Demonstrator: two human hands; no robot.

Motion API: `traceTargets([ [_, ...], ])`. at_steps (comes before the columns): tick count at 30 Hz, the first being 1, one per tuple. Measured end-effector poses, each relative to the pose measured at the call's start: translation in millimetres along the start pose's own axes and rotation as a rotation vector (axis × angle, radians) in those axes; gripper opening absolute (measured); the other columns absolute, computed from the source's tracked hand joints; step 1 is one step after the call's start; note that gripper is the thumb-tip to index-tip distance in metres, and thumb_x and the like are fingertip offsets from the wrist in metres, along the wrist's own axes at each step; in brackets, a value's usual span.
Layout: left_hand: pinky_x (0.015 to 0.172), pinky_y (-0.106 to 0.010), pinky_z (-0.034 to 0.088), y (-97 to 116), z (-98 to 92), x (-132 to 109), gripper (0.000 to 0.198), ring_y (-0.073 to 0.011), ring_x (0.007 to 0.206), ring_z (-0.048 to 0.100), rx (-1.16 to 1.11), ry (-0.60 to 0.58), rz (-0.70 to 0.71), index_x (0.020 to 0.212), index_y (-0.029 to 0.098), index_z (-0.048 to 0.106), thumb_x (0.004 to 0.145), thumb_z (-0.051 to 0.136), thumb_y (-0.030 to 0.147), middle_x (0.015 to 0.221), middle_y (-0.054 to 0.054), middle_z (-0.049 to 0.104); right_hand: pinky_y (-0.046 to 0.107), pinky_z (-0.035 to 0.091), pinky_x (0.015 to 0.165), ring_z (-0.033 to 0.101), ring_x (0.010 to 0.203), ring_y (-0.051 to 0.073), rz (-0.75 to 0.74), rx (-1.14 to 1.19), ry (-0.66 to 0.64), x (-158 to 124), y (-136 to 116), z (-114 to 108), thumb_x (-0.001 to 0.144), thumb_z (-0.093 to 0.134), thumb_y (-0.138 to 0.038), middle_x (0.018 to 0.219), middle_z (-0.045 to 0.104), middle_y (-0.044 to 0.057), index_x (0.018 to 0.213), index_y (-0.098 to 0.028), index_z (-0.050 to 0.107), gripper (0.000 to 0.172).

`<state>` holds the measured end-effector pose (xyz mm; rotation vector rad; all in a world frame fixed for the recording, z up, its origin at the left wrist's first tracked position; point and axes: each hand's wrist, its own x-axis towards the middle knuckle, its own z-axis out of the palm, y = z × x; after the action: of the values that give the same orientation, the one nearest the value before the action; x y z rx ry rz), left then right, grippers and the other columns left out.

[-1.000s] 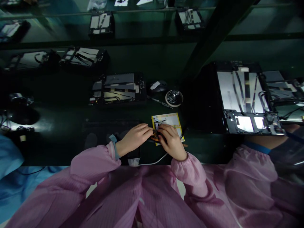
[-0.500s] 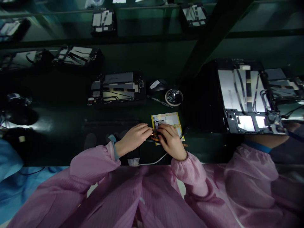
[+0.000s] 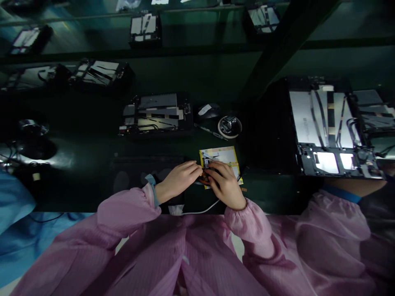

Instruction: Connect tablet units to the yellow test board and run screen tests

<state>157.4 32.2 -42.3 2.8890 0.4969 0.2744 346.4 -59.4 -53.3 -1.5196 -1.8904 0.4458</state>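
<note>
A: Where is the orange flex strip (image 3: 204, 179) lying?
B: At the near-left corner of the yellow-edged pack (image 3: 230, 155), on the worktop (image 3: 271, 193). Left hand (image 3: 182, 176) and right hand (image 3: 227, 187) are resting there; grasp hidden, cannot tell.
A: Risk?
B: Any uneven tug is risking a crease or tear.

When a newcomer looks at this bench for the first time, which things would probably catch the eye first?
Probably the large pale-faced device at right, bright against the dark bench. Next would come the yellow-edged panel at front centre, with the right hand over it and the left hand at its left edge. Just beyond it, a round bowl with shiny contents stands out.
</note>
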Motion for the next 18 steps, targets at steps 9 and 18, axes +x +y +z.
traceTargets([
  [9,0.100,-0.034,0.049,2,2.0,2,0.013,-0.0209,0.106,0.063,0.023,-0.008,-0.022,0.099,0.013,0.060,0.092,0.049,0.011,0.101,-0.008,0.068,0.049,0.045,0.096,0.049,0.118,0.030,0.004,-0.202,-0.078,5,-13,-1,0.092,0.050,-0.019,0.119,0.061,0.012,0.104,-0.020,0.068,0.021],
  [18,0.092,-0.037,0.045,20,-22.4,-8,0.022,-0.0211,0.102,0.058,0.051,0.224,-0.144,0.106,0.014,0.059,0.096,0.046,0.028,0.109,-0.009,0.065,0.050,0.048,0.094,0.056,0.113,0.030,-0.090,-0.209,-0.021,3,-5,-1,0.095,0.049,-0.029,0.120,0.061,0.012,0.115,-0.023,0.062,0.025],
])
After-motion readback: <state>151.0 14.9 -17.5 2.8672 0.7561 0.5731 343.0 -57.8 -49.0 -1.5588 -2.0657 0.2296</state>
